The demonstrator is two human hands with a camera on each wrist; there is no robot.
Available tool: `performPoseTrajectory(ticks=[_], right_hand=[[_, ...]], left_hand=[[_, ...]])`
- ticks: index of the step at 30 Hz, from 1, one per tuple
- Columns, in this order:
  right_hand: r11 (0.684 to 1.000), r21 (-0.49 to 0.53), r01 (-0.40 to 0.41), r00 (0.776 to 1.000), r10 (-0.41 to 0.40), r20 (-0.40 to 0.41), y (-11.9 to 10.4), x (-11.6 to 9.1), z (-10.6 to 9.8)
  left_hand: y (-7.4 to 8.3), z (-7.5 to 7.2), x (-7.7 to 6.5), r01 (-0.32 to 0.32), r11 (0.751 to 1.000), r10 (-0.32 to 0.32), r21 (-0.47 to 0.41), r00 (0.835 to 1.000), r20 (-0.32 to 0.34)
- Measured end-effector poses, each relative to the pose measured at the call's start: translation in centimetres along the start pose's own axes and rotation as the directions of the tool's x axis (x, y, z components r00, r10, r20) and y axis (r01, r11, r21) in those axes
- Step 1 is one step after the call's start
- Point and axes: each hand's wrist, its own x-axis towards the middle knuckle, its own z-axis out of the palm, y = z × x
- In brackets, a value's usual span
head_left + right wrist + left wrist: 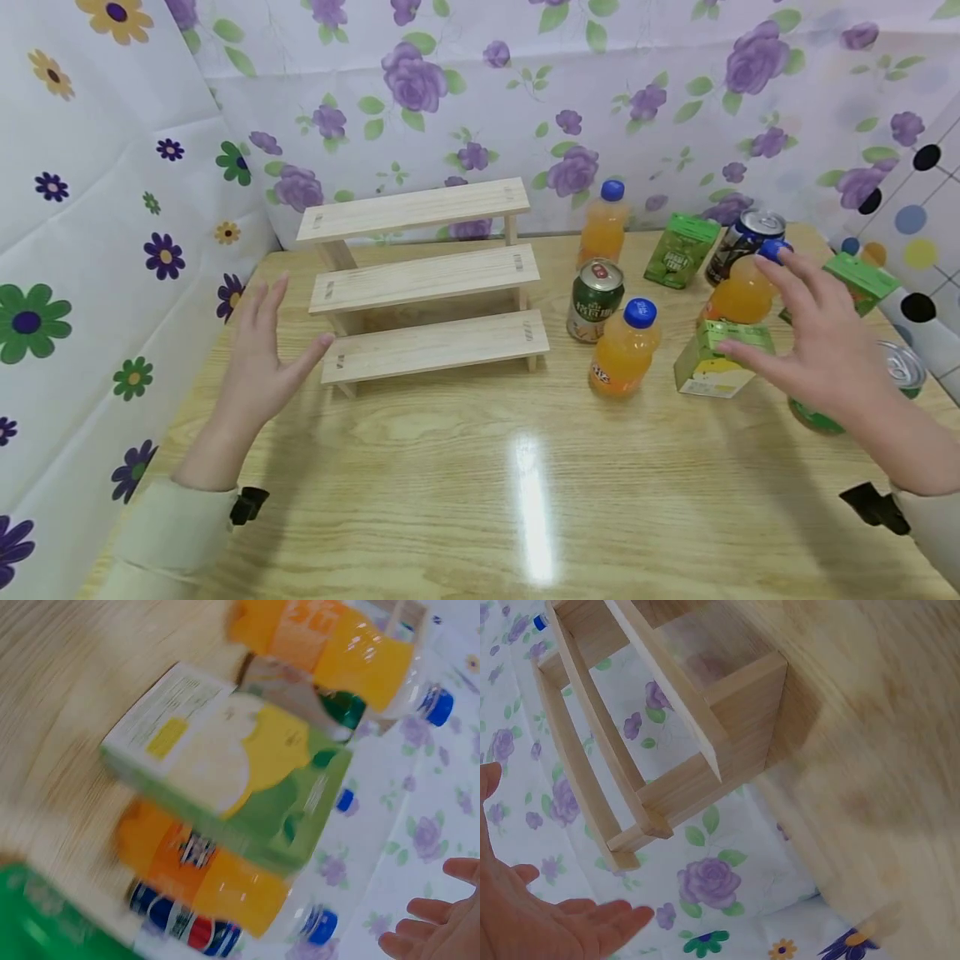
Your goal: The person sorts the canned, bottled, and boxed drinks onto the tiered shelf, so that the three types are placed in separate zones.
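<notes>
Fingers spread, my left hand (258, 371) hovers beside the left end of a three-tier wooden shelf (435, 342), holding nothing. In the left wrist view the same hand (547, 919) is apart from the shelf. My right hand (828, 346) is also spread and holds nothing, raised over the drinks at the right. Nearest it are a green juice carton (716, 379), an orange soda bottle (742, 292) partly hidden behind the carton, and a green can (817, 417) largely covered by the hand. The carton's pear-like picture (255, 757) shows in the right wrist view.
Another orange soda bottle (622, 358) stands by a dark green can (595, 304), with a third bottle (602, 229) behind. Further right are a green pouch (678, 254), a dark blue can (738, 242) and another green package (862, 279). Flowered cloth (480, 100) hangs behind the table (420, 500).
</notes>
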Motion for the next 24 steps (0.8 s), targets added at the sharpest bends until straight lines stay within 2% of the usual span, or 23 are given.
performPoseTrajectory(ticks=[5,11,15,18,22,24], right_hand=[[0.987,0.141,-0.073,0.997,0.069,0.032,-1.4,0.1,0.8],[0.952,0.283,-0.112,0.994,0.101,0.051,-3.1,0.3,2.4],[0.936,0.336,-0.103,0.995,0.093,0.045,-4.1,0.2,3.7],[0.925,0.371,-0.085,0.996,0.079,0.030,-4.6,0.2,4.5],[0.904,0.420,-0.079,0.997,0.074,0.029,-5.1,0.4,5.5],[0.898,0.437,-0.059,0.998,0.057,0.016,-5.3,0.6,6.0]], left_hand=[[-0.4,0.5,-0.3,0.083,0.983,-0.074,-0.162,0.995,0.064],[-0.9,1.1,-0.7,0.203,0.936,-0.175,-0.288,0.977,0.122],[-1.2,1.5,-1.0,0.288,0.905,-0.257,-0.314,0.957,0.137],[-1.4,1.8,-1.2,0.353,0.880,-0.316,-0.318,0.935,0.163],[-1.8,2.1,-1.4,0.420,0.845,-0.370,-0.330,0.906,0.204],[-2.1,2.3,-1.5,0.437,0.833,-0.382,-0.339,0.898,0.219]])
